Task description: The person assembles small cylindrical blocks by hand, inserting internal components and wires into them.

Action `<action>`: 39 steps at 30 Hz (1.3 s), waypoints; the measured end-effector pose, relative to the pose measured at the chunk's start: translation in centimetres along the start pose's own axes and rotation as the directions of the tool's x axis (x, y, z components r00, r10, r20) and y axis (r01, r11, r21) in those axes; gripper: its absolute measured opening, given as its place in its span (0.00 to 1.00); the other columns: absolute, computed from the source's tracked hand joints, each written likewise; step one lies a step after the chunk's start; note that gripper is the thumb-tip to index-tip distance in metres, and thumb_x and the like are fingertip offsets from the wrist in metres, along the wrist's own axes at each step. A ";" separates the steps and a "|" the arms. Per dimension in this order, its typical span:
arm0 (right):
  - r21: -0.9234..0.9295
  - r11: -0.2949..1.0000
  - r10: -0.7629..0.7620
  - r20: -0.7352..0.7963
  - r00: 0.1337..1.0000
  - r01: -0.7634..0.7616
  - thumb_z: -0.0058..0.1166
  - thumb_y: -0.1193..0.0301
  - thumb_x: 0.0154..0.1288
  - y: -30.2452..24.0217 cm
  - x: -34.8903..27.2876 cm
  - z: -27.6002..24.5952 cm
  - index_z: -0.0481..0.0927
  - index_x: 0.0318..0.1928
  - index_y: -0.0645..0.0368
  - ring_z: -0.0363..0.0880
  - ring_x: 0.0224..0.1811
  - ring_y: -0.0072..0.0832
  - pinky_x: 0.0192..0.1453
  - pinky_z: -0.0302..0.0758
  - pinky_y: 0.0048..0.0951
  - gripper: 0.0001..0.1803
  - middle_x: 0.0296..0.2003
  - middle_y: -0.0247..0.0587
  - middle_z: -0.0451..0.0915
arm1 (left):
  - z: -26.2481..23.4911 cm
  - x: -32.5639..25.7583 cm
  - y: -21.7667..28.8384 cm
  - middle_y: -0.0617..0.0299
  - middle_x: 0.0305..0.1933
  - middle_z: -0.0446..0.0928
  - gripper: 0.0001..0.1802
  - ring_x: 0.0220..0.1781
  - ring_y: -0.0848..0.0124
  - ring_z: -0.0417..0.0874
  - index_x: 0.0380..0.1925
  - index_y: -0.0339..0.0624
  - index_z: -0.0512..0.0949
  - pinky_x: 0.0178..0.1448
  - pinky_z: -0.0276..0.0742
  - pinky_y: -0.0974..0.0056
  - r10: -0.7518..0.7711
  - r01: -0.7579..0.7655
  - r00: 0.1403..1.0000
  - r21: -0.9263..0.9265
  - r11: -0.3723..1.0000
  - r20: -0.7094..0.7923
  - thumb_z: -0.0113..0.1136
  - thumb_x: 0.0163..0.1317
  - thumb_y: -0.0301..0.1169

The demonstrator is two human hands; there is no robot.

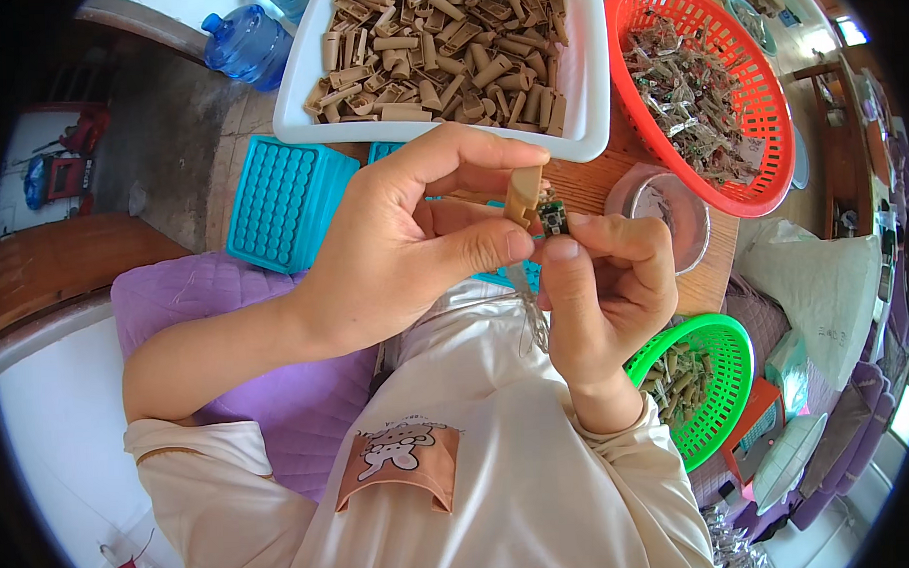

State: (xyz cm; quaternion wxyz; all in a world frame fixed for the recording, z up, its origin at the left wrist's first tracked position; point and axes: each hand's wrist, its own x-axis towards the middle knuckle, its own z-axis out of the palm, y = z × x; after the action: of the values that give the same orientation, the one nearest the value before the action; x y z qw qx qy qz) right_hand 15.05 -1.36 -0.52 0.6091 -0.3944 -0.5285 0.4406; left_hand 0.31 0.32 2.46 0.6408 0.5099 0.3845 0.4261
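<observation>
We list one wooden table [710,287], grain showing. On it we count: one white rectangular tray [595,64], at the far side; one red slotted basket [778,147], tilted, right of the tray; one clear round container [690,216], near the basket; teal pieces [382,151], mostly hidden, below the tray.

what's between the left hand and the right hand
In the head view, a tan plastic casing, gripped by the left hand, and a small green-and-black circuit board, pinched by the right hand.
</observation>
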 end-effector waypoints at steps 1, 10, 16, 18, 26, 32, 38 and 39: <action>0.010 1.000 -0.006 -0.026 1.000 0.007 0.54 0.85 0.48 0.3 -0.2 0.1 0.71 0.30 0.68 0.68 0.20 0.12 0.21 0.63 0.12 0.08 0.21 0.35 0.74 | -0.1 0.1 -0.1 0.56 0.44 0.72 0.23 0.43 0.74 0.75 0.47 0.38 0.66 0.45 0.75 0.70 -0.004 0.004 1.000 0.006 1.000 -0.003 0.60 0.50 0.27; 0.128 0.992 -0.005 -0.087 0.996 0.016 0.51 0.85 0.51 0.9 -0.2 0.9 0.69 0.32 0.68 0.70 0.24 0.14 0.26 0.67 0.13 0.07 0.25 0.38 0.73 | -0.1 0.1 0.0 0.60 0.41 0.71 0.23 0.41 0.76 0.74 0.47 0.35 0.66 0.43 0.76 0.72 -0.070 0.069 0.998 -0.058 0.996 -0.001 0.59 0.50 0.22; 0.172 0.985 0.005 -0.079 0.997 0.009 0.47 0.84 0.54 0.8 -0.3 1.3 0.68 0.34 0.67 0.69 0.22 0.13 0.25 0.65 0.11 0.06 0.24 0.36 0.73 | -0.6 0.4 -0.3 0.59 0.41 0.71 0.23 0.41 0.76 0.74 0.47 0.35 0.66 0.43 0.77 0.71 -0.031 0.031 1.000 -0.050 0.998 -0.002 0.59 0.50 0.22; 0.134 0.991 0.029 -0.073 0.997 -0.019 0.45 0.83 0.56 0.9 -0.2 1.5 0.68 0.33 0.65 0.67 0.20 0.11 0.22 0.63 0.10 0.04 0.23 0.34 0.73 | -0.6 0.4 -0.3 0.58 0.41 0.71 0.23 0.41 0.76 0.74 0.47 0.35 0.66 0.43 0.77 0.71 -0.033 0.033 0.999 -0.033 0.999 -0.004 0.59 0.49 0.22; 0.129 0.991 -0.033 -0.093 0.995 0.045 0.46 0.82 0.57 1.3 -0.3 1.4 0.69 0.34 0.67 0.70 0.24 0.13 0.28 0.66 0.11 0.04 0.26 0.37 0.74 | -0.5 0.4 -0.3 0.59 0.41 0.71 0.23 0.42 0.75 0.74 0.46 0.35 0.67 0.44 0.76 0.71 -0.018 0.018 1.000 0.035 0.999 0.005 0.61 0.48 0.21; -0.043 0.974 -0.222 0.051 0.974 0.224 0.52 0.85 0.50 2.4 0.4 1.0 0.74 0.36 0.69 0.71 0.27 0.21 0.29 0.67 0.17 0.10 0.27 0.41 0.74 | -0.9 0.5 -0.3 0.59 0.43 0.72 0.23 0.44 0.75 0.74 0.49 0.38 0.66 0.44 0.75 0.72 -0.074 0.072 0.997 -0.104 0.992 -0.014 0.58 0.52 0.26; -0.132 0.964 -0.212 0.141 0.967 0.231 0.53 0.84 0.50 2.8 0.3 1.0 0.75 0.41 0.65 0.67 0.29 0.22 0.30 0.65 0.17 0.15 0.31 0.39 0.71 | -0.8 0.5 -0.4 0.58 0.47 0.71 0.20 0.45 0.75 0.73 0.51 0.39 0.64 0.45 0.75 0.71 -0.109 0.107 0.994 -0.159 0.981 -0.005 0.50 0.59 0.31; -0.113 0.978 -0.165 0.095 0.982 0.175 0.53 0.84 0.49 2.9 0.1 1.3 0.76 0.41 0.65 0.67 0.28 0.22 0.30 0.65 0.17 0.15 0.31 0.39 0.71 | -0.7 0.6 -0.4 0.58 0.47 0.71 0.20 0.45 0.75 0.73 0.51 0.39 0.64 0.45 0.75 0.71 -0.109 0.107 0.994 -0.159 0.981 -0.005 0.50 0.59 0.31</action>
State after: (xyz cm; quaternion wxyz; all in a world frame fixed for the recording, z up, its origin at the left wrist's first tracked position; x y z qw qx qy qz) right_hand 13.45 -0.37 -3.12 0.5964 -0.3648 -0.6115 0.3705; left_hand -0.13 1.03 1.89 0.6990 0.4327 0.3808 0.4232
